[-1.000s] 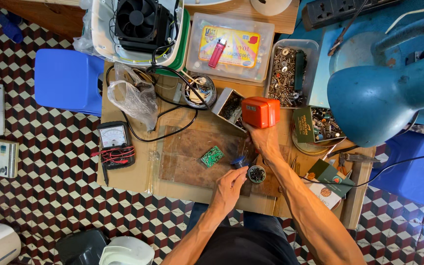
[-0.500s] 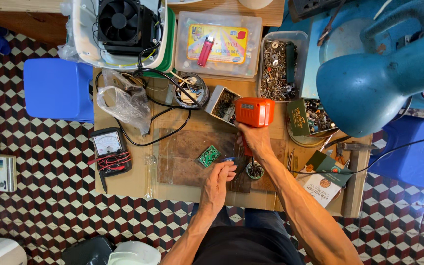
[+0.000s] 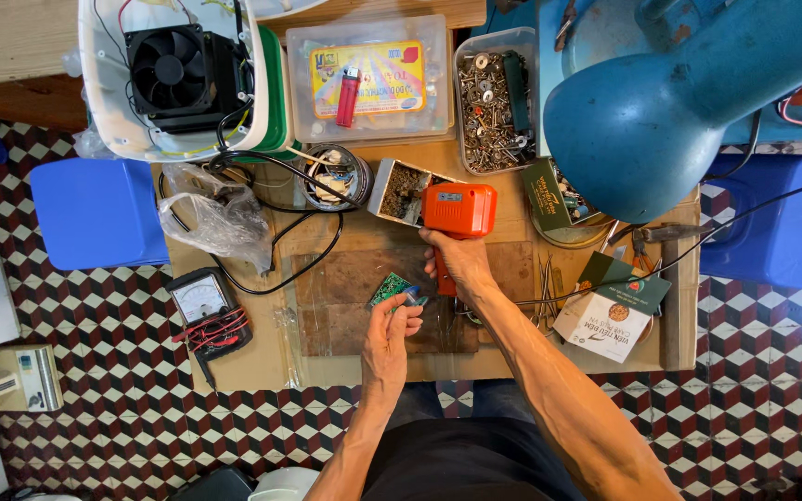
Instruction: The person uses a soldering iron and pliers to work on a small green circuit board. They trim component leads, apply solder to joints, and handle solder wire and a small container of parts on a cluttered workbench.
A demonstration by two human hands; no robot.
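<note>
My right hand (image 3: 461, 263) grips the handle of an orange soldering gun (image 3: 458, 210), its body lying toward the far side of a brown wooden board (image 3: 345, 283). Beside it my left hand (image 3: 390, 329) pinches a small green circuit board (image 3: 388, 289) with a blue part on its edge, held just above the wooden board. The two hands are close together at the middle of the small work table (image 3: 252, 362). The gun's tip is hidden behind my right hand.
A black analogue multimeter (image 3: 201, 301) with red leads lies left. A crumpled plastic bag (image 3: 220, 218), black cable, a round tin (image 3: 334, 176), a box of screws (image 3: 494, 102), a clear lidded box (image 3: 368, 79), a fan (image 3: 174, 70) in a white tub, tweezers (image 3: 547, 283) and a blue lamp head (image 3: 670, 102) surround the board.
My left hand has picked the green circuit board up off the wooden board and holds it near the soldering gun. My right hand has kept its grip on the gun.
</note>
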